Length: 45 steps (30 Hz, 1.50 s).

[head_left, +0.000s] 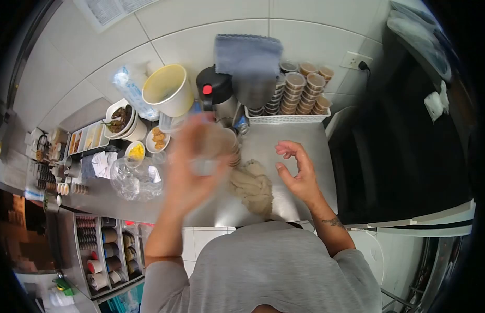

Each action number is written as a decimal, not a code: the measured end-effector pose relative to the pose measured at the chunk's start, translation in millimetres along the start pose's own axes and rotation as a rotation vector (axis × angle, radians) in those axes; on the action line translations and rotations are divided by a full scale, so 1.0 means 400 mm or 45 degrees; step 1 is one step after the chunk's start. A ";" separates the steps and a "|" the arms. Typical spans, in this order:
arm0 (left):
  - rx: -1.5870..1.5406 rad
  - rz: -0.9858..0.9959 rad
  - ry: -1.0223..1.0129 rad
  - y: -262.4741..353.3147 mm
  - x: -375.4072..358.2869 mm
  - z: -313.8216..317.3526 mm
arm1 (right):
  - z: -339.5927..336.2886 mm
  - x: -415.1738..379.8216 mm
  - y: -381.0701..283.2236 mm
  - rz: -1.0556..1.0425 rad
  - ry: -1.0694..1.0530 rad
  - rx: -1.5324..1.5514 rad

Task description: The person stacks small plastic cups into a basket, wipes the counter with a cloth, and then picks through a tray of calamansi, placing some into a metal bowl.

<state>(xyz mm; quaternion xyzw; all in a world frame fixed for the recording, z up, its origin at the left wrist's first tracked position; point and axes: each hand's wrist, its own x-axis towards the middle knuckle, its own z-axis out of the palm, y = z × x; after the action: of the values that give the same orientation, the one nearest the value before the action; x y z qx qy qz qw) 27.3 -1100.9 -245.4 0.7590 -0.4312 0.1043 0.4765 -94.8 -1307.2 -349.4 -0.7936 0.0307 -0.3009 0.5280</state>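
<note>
My left hand (193, 169) is smeared by motion over the counter. Between its thumb and fingers is a blurred round brownish shape, which looks like a small lidded cup (211, 140). Just right of it stands a short stack of lidded cups (233, 147), partly hidden by the hand. My right hand (298, 172) hovers over the counter with fingers loosely curled and thumb apart, holding nothing. Between the two hands, a crumpled beige cloth (252, 188) lies on the steel counter (305, 138).
A white basket (288, 119) holds stacked lidded cups at the back. Beside it are a black-topped jug (215, 88), a blue-grey cloth (247, 55) and a yellowish tub (169, 89). Leftward lie a clear plastic bag (135, 180) and food bowls (135, 151). A dark appliance (399, 151) borders the right.
</note>
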 end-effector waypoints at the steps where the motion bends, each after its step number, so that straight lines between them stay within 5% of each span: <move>1: -0.119 0.124 -0.159 -0.015 0.003 0.108 | -0.018 -0.012 0.010 0.015 -0.002 -0.018; 5: -0.338 -0.010 -0.520 -0.085 -0.049 0.459 | -0.091 -0.088 0.123 0.185 0.006 -0.203; 9: -0.461 -0.119 -0.637 -0.137 -0.089 0.588 | -0.128 -0.142 0.251 0.334 -0.026 -0.404; 14: -0.600 -0.258 -0.838 -0.163 -0.083 0.573 | -0.122 -0.142 0.298 0.235 0.059 -0.382; 20: -0.539 -0.102 -0.605 -0.195 -0.099 0.641 | -0.132 -0.121 0.335 0.284 0.143 -0.186; 30: 0.028 0.050 -0.429 -0.026 -0.016 0.407 | -0.385 0.208 0.273 0.107 0.414 -0.510; 45: 0.185 0.083 -0.502 -0.044 -0.062 0.351 | -0.360 0.239 0.410 0.045 0.437 -0.533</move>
<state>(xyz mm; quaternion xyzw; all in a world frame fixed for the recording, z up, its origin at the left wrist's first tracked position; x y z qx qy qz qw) -9.9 -1198.1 -344.4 0.7827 -0.5318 0.0000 0.3234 -46.0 -1532.6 -409.7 -0.8221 0.1951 -0.4089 0.3448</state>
